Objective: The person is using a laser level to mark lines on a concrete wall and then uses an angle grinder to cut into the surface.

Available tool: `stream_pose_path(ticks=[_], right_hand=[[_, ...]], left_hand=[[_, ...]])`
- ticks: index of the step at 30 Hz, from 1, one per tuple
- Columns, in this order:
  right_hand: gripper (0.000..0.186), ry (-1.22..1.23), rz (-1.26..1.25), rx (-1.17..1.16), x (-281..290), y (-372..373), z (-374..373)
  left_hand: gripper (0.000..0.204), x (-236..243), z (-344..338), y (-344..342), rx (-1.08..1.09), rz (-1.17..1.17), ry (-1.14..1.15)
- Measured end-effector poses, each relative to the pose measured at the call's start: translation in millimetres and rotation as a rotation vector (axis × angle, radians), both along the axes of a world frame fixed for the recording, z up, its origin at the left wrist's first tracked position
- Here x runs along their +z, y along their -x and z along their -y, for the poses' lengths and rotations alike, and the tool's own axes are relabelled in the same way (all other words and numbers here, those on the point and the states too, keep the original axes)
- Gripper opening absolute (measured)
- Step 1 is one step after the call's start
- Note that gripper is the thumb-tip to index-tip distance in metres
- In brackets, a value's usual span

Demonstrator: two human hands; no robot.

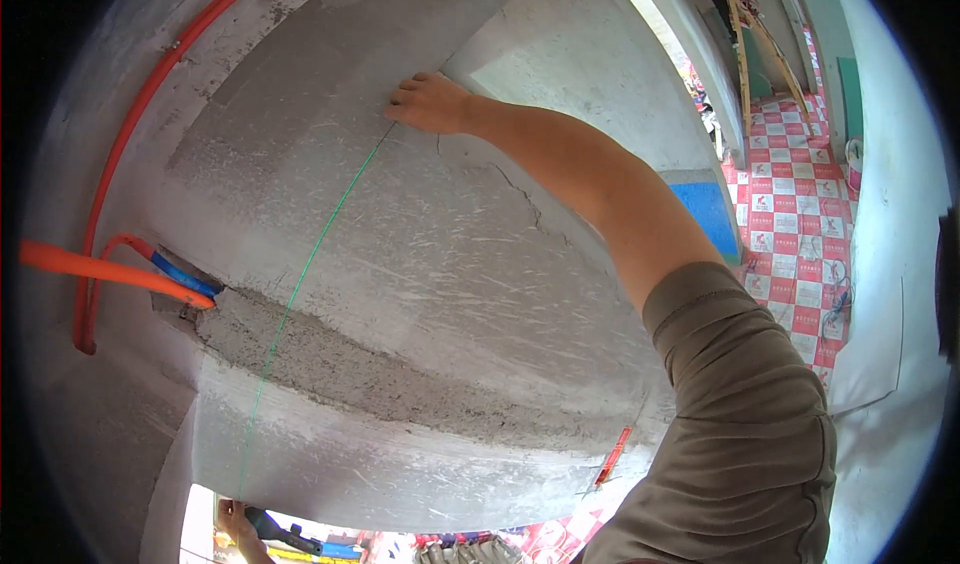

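Observation:
My right arm, in a brown sleeve, reaches up across a grey plastered wall (450,234). My right hand (428,104) presses against it with fingers curled at the upper end of a thin green string (325,226). The string slants down to the left, taut and straight, crossing a rough mortar strip (370,384). At the bottom left, my left hand (236,520) shows only partly, its fingers closed near the string's lower end. Close beside that hand is a dark tool-like object (285,534), its kind unclear.
Red conduit (130,124) bends along the left side. An orange pipe (110,266) and a blue pipe (185,272) enter the mortar strip. A small red strip (613,456) sits low on the wall. At right, red-and-white sheeting (790,214) covers the floor beneath a wooden ladder (745,54).

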State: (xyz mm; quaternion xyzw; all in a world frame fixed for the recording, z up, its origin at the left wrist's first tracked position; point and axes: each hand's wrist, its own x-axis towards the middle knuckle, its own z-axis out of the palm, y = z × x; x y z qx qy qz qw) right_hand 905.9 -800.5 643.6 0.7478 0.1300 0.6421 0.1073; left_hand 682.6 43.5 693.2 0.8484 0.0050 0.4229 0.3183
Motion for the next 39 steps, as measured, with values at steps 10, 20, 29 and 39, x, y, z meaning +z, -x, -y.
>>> stream_pose_path(ticks=[10,20,29,39], right_hand=[[0.018,0.078,0.234,0.227,-12.6,28.8,-38.7],[0.01,0.335,0.195,0.883,-17.1,111.7,-256.0],[0.009,0.226,0.144,0.941,10.0,148.0,-421.9],[0.013,0.222,0.079,0.747,13.6,162.6,-528.8]], left_hand=[[0.016,2.3,1.1,10.8,-0.019,0.01,0.031],[0.021,-0.5,-23.7,41.6,0.276,0.053,-0.268],[0.021,-3.1,78.4,23.9,0.229,0.022,-0.101],[0.024,-11.6,83.9,43.8,0.218,0.078,0.021]])
